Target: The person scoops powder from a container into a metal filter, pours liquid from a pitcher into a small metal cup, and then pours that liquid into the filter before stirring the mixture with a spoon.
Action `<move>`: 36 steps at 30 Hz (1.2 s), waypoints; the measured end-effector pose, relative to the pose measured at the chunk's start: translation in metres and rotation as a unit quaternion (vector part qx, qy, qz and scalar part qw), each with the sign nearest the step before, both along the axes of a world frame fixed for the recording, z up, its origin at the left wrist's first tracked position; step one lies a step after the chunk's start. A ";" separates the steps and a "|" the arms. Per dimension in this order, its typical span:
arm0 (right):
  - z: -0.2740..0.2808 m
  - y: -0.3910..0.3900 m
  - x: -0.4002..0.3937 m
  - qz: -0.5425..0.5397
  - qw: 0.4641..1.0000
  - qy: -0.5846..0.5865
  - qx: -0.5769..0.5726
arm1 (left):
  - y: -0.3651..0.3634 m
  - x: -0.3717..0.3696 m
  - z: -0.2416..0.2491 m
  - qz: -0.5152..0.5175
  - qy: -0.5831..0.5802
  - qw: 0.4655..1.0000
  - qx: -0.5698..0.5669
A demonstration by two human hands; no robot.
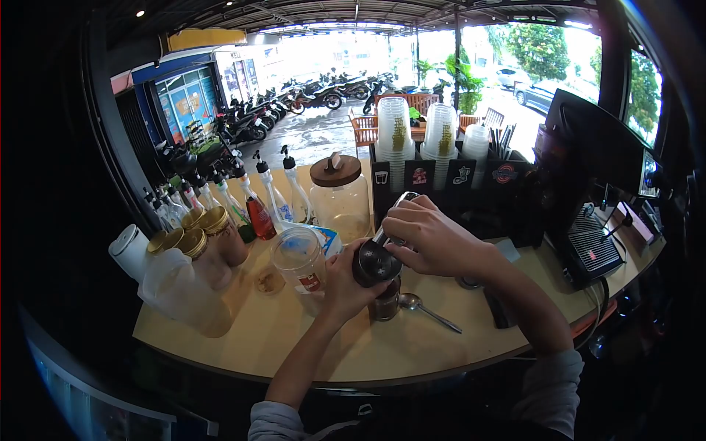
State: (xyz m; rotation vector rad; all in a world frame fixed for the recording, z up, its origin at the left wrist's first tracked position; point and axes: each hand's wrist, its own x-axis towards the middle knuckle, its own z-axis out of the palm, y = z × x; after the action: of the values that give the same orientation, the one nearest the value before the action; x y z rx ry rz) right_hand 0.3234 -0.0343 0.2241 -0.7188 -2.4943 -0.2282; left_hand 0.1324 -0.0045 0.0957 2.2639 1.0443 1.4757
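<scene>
My left hand point(344, 285) is closed around a dark round container point(375, 262), whose black, speckled face is toward me. My right hand point(430, 231) is just above and to the right, fingers curled round a shiny metal piece point(380, 237) that meets the container's upper edge; its kind is largely hidden by the fingers. Directly under the container stands a small glass point(385, 307) with dark brown contents. A metal spoon point(434, 314) lies to its right on the counter. Left of my left hand is a clear plastic tub point(298, 257) with a red label.
Syrup bottles with pumps point(276, 195) line the left back, beside a wooden-lidded glass jar point(340, 195). Gold-lidded jars point(193, 242) and a translucent pitcher point(176, 290) stand left. Stacked plastic cups point(396, 140) rise behind a black organizer. A monitor point(599, 151) is at right.
</scene>
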 end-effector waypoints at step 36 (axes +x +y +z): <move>-0.230 0.050 0.102 -0.063 0.588 0.730 -0.343 | -0.004 -0.007 -0.010 -0.059 -0.033 0.990 -0.124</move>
State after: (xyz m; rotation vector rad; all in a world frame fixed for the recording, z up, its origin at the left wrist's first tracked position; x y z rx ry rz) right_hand 0.4259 0.0152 -0.0058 -0.8063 -0.7970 0.9769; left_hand 0.1258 -0.0084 0.0860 2.0524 0.9957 1.2880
